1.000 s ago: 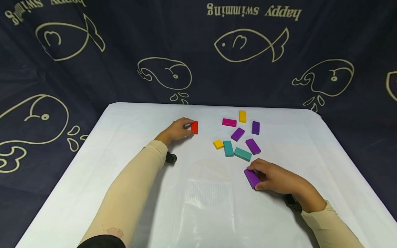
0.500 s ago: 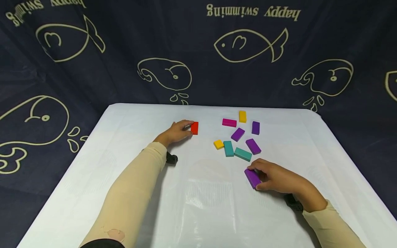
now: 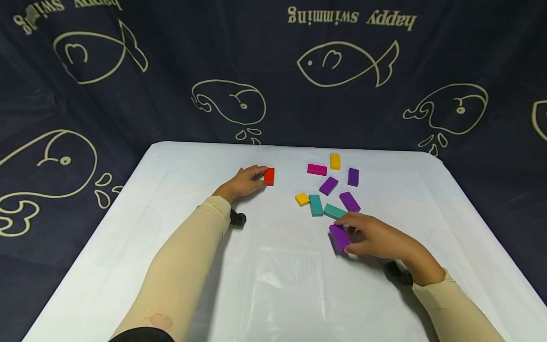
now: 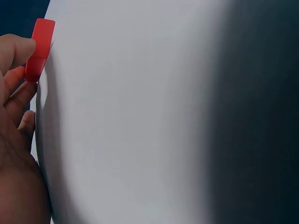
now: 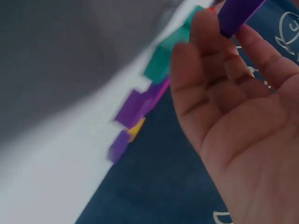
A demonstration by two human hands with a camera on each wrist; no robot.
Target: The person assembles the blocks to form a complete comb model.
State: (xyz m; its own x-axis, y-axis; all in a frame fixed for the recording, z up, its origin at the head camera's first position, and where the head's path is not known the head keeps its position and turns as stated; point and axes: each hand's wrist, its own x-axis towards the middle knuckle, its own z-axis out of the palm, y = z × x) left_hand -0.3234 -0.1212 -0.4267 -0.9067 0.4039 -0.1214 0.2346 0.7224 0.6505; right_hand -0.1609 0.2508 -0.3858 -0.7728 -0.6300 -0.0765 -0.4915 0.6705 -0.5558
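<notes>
My left hand point(image 3: 243, 182) pinches a small red block point(image 3: 269, 176) between thumb and fingers, toward the back of the white table. In the left wrist view the red block point(image 4: 43, 39) stands at the upper left, thumb on one side and fingertips on the other. My right hand point(image 3: 380, 240) grips a purple block point(image 3: 339, 238) by its ends, nearer the front, with a shadow showing beneath the block. The right wrist view has this purple block point(image 5: 238, 14) at the top edge, partly cut off, held at the fingertips.
Just beyond the right hand lie two teal blocks point(image 3: 316, 205), a short yellow block point(image 3: 302, 199) and a purple block point(image 3: 349, 201). Farther back are a magenta block point(image 3: 317, 169), a longer yellow block point(image 3: 335, 161) and two more purple blocks point(image 3: 328, 185). A dark fish-print cloth point(image 3: 171, 57) hangs behind.
The right hand has lifted the purple block a little and carried it left and away from the body. The left hand stays at the red block, nearly still.
</notes>
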